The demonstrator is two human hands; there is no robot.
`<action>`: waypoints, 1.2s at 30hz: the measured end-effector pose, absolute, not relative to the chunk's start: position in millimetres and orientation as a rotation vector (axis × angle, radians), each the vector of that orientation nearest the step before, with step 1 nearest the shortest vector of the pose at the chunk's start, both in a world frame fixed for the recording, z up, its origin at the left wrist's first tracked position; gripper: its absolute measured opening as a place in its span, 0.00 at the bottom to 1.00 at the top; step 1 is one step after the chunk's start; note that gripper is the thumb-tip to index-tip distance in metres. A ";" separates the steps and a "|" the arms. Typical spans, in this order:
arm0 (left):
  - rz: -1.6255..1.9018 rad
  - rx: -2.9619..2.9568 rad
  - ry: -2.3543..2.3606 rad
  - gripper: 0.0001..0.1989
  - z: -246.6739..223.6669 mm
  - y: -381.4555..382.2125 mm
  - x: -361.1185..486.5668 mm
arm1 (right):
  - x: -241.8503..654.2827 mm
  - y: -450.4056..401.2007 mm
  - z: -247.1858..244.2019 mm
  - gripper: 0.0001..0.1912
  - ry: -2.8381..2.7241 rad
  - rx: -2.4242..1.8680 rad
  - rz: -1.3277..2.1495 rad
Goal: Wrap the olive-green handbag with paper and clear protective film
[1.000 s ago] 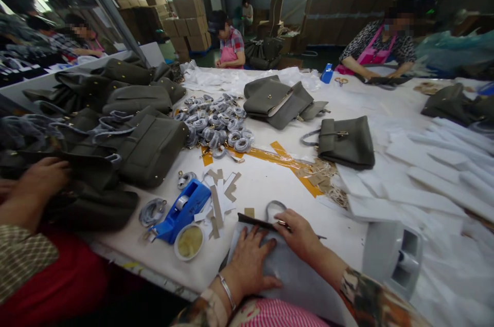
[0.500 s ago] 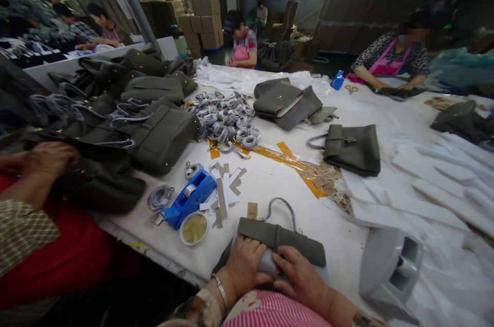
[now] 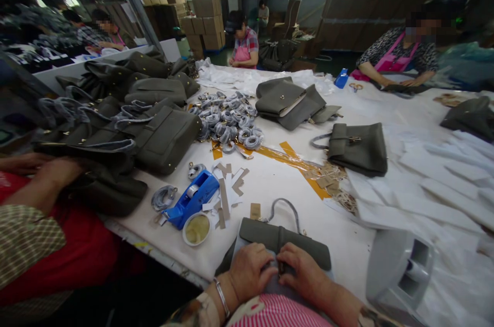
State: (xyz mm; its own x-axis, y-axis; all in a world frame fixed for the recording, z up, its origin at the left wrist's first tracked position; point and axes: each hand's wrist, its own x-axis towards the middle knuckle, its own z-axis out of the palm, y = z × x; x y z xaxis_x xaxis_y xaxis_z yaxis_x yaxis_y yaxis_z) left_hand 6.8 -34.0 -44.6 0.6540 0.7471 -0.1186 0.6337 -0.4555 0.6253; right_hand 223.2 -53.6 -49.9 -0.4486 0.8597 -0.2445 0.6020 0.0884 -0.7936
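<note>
A dark olive handbag (image 3: 304,249) lies at the table's front edge, its wrapped handle pointing away and a tan tag (image 3: 255,211) beside the handle. My left hand (image 3: 252,270), with a bracelet at the wrist, has its fingers curled on the bag's front, over a pale grey sheet. My right hand (image 3: 299,269) pinches a small metal clasp (image 3: 281,267) at the middle of the bag. Both hands are close together, thumbs near the clasp.
Left of the bag are a white bowl (image 3: 196,229), a blue tape dispenser (image 3: 193,199) and paper strips. A grey dispenser (image 3: 399,265) stands right. A co-worker's arm (image 3: 50,183) handles bags at left. Wrapped straps (image 3: 227,119) lie further back.
My left hand has moved right and curled its fingers beside the clasp. My right hand has drawn its fingers in around the clasp. The view has shifted slightly.
</note>
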 end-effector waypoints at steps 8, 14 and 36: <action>0.058 1.922 1.161 0.17 -27.5 -21.4 22.5 | 220.8 -54.0 -56.3 0.18 -2.167 -1.586 1.248; -0.036 1.866 1.132 0.14 -28.8 -14.1 23.5 | 217.0 -59.4 -57.6 0.17 -2.261 -1.657 1.170; -0.170 1.776 1.208 0.17 -30.3 -11.2 27.6 | 212.2 -66.5 -62.8 0.15 -2.373 -1.645 0.977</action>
